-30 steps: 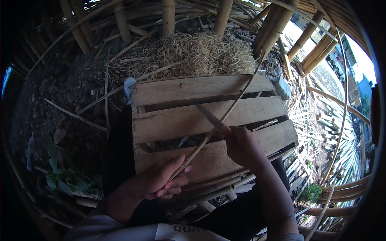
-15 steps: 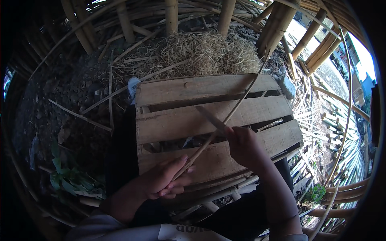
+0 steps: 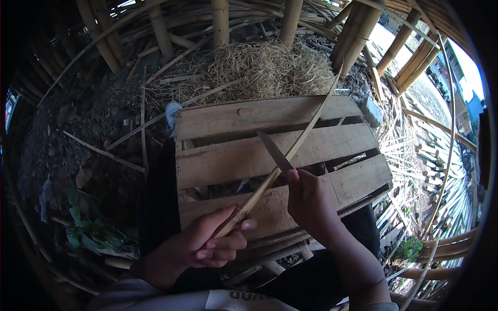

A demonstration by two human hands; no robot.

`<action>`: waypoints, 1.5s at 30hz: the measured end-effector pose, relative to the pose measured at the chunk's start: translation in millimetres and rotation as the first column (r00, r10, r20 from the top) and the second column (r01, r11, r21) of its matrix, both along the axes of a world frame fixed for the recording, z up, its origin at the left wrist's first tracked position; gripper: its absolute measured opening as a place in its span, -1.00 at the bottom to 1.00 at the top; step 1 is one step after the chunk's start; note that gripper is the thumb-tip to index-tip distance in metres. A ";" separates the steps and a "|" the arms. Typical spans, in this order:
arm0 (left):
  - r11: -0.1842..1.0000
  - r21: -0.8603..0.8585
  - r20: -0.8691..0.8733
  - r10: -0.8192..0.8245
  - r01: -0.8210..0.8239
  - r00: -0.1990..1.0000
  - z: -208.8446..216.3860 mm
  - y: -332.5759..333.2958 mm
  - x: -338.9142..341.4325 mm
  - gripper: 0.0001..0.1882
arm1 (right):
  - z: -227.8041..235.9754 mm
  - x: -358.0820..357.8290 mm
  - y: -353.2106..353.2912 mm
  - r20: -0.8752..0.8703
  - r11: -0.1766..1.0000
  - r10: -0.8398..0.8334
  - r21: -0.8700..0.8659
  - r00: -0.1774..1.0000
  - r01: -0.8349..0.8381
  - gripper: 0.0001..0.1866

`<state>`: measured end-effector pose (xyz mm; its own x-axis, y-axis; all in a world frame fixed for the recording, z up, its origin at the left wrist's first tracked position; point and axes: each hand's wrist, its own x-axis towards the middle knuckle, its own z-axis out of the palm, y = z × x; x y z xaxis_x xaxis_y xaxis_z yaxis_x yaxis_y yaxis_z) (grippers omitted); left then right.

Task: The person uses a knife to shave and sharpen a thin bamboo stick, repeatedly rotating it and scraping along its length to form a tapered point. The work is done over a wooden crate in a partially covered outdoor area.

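A long, thin bamboo strip (image 3: 306,136) slants from the lower middle up to the far right, above a slatted wooden table (image 3: 223,163). My left hand (image 3: 215,239) is closed around its near end, with the thumb along the top. My right hand (image 3: 307,199) grips a knife (image 3: 274,149) whose handle is mostly hidden in the fist. The blade points up and to the left and crosses the strip near its middle, seemingly touching it. The strip's far tip reaches past the table's far edge.
A heap of bamboo shavings (image 3: 264,70) lies behind the table, before upright bamboo poles (image 3: 220,23). Cut bamboo lengths (image 3: 446,192) are piled at right. Loose sticks (image 3: 104,150) and a leafy plant (image 3: 85,228) are on the dark ground at left.
The strip has turned over, now showing a paler, broader face. My left fingers have shifted on it, and my right hand with the knife has moved slightly down and toward me.
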<state>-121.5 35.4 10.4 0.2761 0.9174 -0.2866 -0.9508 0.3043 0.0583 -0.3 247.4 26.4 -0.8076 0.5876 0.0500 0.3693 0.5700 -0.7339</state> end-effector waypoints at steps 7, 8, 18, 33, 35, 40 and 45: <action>0.998 -0.062 -0.057 -0.015 0.012 0.998 0.3 2.9 -3.2 -0.55 | -1.2 -11.3 34.8 0.118 0.995 -0.083 0.059 0.989 0.077 -0.48; 0.999 -0.046 -0.069 -0.024 0.021 0.997 -0.4 2.2 -3.8 -0.55 | -2.4 -11.2 29.3 0.081 0.993 -0.080 0.094 0.994 0.073 -0.50; 0.997 -0.045 -0.145 -0.063 0.057 0.987 -3.7 3.4 -4.8 -0.54 | -4.0 -7.8 44.6 0.167 1.000 0.005 -0.002 0.986 -0.005 -0.46; 0.993 -0.110 -0.193 -0.065 0.045 0.979 -0.7 7.1 -8.4 -0.52 | -2.1 -18.6 42.3 0.181 0.999 -0.025 0.044 0.983 0.017 -0.49; 0.994 -0.096 -0.172 -0.075 0.059 0.982 -5.1 9.0 -9.8 -0.53 | -10.8 -7.3 11.3 0.056 0.986 0.168 0.004 0.984 -0.168 -0.54; 0.996 -0.070 -0.230 -0.077 0.062 0.970 -6.3 4.1 -7.6 -0.53 | 7.8 -26.3 61.0 0.269 0.999 -0.035 -0.018 0.962 0.042 -0.54; 0.992 -0.103 -0.256 -0.096 0.071 0.962 -7.1 9.0 -8.5 -0.54 | -1.9 -12.0 23.8 0.028 0.984 0.171 0.050 0.985 -0.172 -0.55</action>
<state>-129.9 44.4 3.3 0.2552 0.8606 -0.4408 -0.8776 0.3975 0.2679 -12.2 271.2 24.5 -0.8974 0.4375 0.0568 0.2795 0.6634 -0.6941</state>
